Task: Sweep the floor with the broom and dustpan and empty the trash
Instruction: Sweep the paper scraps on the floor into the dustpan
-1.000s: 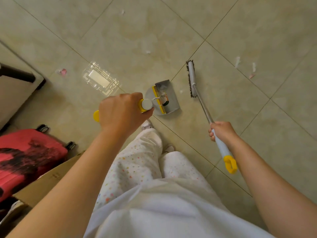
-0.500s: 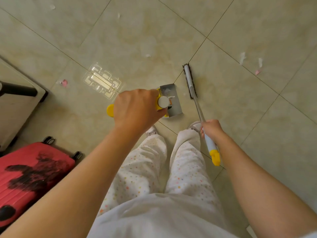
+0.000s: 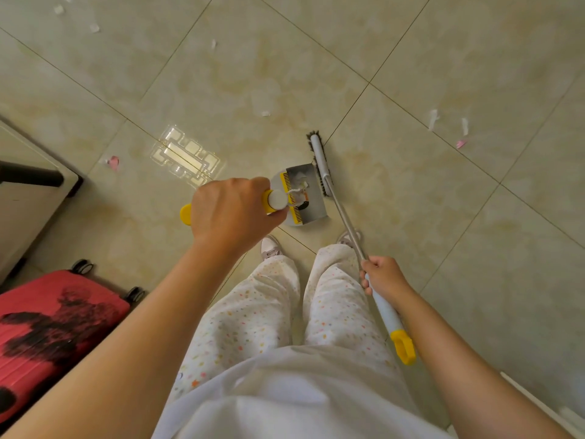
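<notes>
While the left hand point(image 3: 231, 213) grips the dustpan point(image 3: 313, 205), the right hand point(image 3: 384, 277) holds the broom point(image 3: 343, 218) (bristles by the dustpan).

Our left hand point(image 3: 231, 213) was clenched round the dustpan handle point(image 3: 186, 213), back of the hand up, just left of the dustpan point(image 3: 315, 207). Its bare forearm reached toward the dustpan from nearer us on the left. Our right hand point(image 3: 384, 277) was wrapped round the broom handle point(image 3: 384, 315), nearer us and right of the dustpan, fingers curled, bare arm extended.
</notes>
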`<move>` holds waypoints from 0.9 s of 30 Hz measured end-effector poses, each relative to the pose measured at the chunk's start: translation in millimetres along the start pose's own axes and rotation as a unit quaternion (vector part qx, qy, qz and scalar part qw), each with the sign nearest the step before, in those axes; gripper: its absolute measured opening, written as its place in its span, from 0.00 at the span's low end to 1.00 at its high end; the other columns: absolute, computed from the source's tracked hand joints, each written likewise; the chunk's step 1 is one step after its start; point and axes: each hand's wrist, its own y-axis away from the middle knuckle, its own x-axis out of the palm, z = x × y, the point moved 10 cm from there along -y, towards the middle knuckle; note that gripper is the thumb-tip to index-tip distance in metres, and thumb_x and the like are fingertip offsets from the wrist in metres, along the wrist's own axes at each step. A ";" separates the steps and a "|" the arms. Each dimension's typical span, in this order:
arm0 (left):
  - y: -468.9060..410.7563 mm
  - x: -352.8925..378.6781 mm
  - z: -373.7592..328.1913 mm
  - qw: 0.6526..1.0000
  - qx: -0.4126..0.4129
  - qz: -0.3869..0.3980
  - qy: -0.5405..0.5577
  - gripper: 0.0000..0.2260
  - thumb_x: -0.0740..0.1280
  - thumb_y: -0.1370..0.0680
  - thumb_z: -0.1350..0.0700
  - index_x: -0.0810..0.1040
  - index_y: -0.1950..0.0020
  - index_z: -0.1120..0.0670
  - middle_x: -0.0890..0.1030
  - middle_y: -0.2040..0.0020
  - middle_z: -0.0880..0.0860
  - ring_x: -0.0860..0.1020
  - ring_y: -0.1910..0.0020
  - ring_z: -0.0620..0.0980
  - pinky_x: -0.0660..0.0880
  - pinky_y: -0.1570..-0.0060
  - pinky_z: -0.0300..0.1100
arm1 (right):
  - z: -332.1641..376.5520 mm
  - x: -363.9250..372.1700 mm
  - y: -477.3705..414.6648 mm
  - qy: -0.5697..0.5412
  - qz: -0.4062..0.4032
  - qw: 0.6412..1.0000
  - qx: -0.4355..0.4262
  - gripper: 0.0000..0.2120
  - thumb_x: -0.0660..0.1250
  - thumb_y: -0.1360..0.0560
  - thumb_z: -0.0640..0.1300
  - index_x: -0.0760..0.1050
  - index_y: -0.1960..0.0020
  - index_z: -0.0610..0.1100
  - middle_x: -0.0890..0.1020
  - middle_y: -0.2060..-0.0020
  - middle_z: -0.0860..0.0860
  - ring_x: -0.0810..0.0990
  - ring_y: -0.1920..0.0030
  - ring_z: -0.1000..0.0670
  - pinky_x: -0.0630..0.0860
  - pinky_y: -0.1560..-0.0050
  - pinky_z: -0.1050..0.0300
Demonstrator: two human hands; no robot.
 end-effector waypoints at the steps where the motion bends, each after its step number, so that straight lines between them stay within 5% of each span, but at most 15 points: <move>1: 0.0 -0.5 0.2 1.000 -0.002 -0.001 -0.001 0.20 0.70 0.30 0.40 0.70 0.70 0.52 0.69 0.78 0.50 0.68 0.78 0.54 0.59 0.71 0.38 | -0.1 -3.5 -1.2 -0.001 -0.005 1.000 0.002 0.13 0.56 0.21 0.35 0.68 0.63 0.38 0.69 0.70 0.43 0.67 0.74 0.49 0.66 0.81 0.65; 16: -10.2 -10.0 -8.4 0.999 -0.040 -0.015 0.033 0.21 0.70 0.31 0.36 0.75 0.69 0.54 0.72 0.77 0.50 0.72 0.76 0.56 0.60 0.71 0.37 | 1.7 -53.5 -10.1 -0.076 -0.061 0.995 0.037 0.16 0.56 0.22 0.33 0.65 0.68 0.38 0.69 0.72 0.44 0.67 0.77 0.49 0.64 0.82 0.66; 27: -76.8 -12.9 -89.0 0.998 -0.054 -0.017 0.027 0.20 0.69 0.30 0.38 0.76 0.67 0.53 0.72 0.75 0.50 0.71 0.74 0.55 0.56 0.71 0.36 | 65.4 -151.3 -97.9 0.064 -0.095 0.993 -0.015 0.13 0.56 0.23 0.38 0.67 0.66 0.39 0.74 0.70 0.41 0.73 0.71 0.44 0.74 0.63 0.50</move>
